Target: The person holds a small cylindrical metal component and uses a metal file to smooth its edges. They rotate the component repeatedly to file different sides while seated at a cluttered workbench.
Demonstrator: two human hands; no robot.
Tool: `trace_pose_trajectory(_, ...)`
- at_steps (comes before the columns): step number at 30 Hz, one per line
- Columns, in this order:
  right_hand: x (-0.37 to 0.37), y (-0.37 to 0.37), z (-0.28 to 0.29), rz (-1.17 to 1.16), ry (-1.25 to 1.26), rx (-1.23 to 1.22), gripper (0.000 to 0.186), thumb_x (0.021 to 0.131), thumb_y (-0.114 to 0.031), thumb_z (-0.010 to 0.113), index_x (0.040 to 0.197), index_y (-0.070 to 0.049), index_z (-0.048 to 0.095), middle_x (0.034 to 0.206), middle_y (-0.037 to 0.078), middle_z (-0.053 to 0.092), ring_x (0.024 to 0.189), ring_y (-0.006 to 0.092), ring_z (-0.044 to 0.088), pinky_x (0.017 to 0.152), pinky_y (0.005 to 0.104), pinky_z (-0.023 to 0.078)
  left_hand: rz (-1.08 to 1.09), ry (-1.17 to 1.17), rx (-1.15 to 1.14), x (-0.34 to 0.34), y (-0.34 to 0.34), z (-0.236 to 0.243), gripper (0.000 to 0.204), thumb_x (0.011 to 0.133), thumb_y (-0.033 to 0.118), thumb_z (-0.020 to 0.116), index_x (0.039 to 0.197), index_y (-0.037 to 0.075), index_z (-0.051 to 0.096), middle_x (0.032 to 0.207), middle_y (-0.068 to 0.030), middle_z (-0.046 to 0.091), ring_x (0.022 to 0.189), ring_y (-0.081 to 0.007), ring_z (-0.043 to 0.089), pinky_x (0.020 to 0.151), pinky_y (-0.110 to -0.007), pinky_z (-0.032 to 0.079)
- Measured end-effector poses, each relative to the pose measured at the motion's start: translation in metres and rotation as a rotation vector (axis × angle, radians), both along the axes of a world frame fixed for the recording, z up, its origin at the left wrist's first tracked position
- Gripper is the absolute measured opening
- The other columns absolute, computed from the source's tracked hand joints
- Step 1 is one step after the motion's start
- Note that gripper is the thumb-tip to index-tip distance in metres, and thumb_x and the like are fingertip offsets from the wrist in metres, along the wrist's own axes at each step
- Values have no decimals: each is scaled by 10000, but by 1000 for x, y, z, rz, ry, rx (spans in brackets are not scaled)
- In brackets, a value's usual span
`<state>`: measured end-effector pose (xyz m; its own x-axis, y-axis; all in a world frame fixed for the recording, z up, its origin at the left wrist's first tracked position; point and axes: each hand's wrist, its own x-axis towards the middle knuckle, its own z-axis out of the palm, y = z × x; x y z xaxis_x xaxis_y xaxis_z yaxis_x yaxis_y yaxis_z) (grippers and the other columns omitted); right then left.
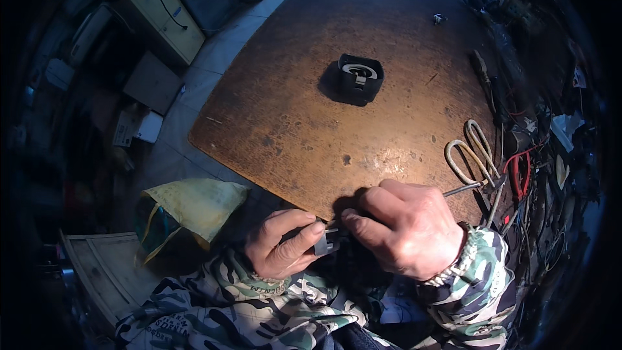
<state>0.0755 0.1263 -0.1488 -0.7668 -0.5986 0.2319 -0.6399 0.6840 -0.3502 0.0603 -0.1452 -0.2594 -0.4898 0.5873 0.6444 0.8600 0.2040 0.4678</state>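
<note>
My left hand (282,243) is closed on a small black part (327,244) at the table's near edge. My right hand (405,230) is just right of it, fingers curled; what they hold is hidden. A metal rod (463,189) shows just beyond my right knuckles; whether I grip it is unclear. A square black housing (361,96) with a pale ring rests mid-table. Beige-handled scissors (461,165) and red-handled pliers (517,175) lie at the right.
The worn wooden table (272,91) has a crowded heap of tools and wires (538,220) along its right side. Below its left edge are a yellowish cloth or bag (188,201) and a pale cabinet (110,272). Boxes (146,84) and a cream cabinet (162,16) stand beyond.
</note>
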Motion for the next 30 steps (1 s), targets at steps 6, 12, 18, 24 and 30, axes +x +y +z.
trace_pose_trajectory(6,2,4,-4,-8,-16,-1,267,822,-173,700,1041,-27,746,970,88,650,875,268,691,637,389,601,6,16,33,-1,6,3,788,748,56,1030,1433,49,641,1306,-172,588,1018,-253,727,838,-336,654)
trace_pose_trajectory(12,2,3,-8,-15,-3,-25,274,817,-168,705,1048,-26,747,955,91,637,877,275,695,641,398,602,18,16,39,-2,5,-1,796,741,54,1031,1436,57,642,1309,-167,588,1004,-249,731,840,-338,655)
trace_pose_trajectory(18,-2,-2,-11,23,36,-58,256,835,-167,725,1043,-19,749,952,94,648,856,277,705,609,399,599,63,12,83,3,7,-3,766,758,55,1025,1429,59,654,1320,-169,585,1028,-259,725,846,-349,649)
trace_pose_trajectory(24,-3,-5,-12,15,19,-66,252,825,-150,723,1032,-8,747,962,90,656,867,289,713,630,400,608,72,39,93,2,8,-9,795,752,54,1026,1449,64,644,1304,-164,591,1006,-253,731,817,-347,657)
trace_pose_trajectory(30,-2,0,-8,15,-26,-64,271,822,-164,709,1047,-17,741,981,101,652,915,295,711,659,401,613,17,33,51,-2,8,1,791,768,50,1012,1460,56,631,1306,-171,595,1004,-252,734,805,-333,660)
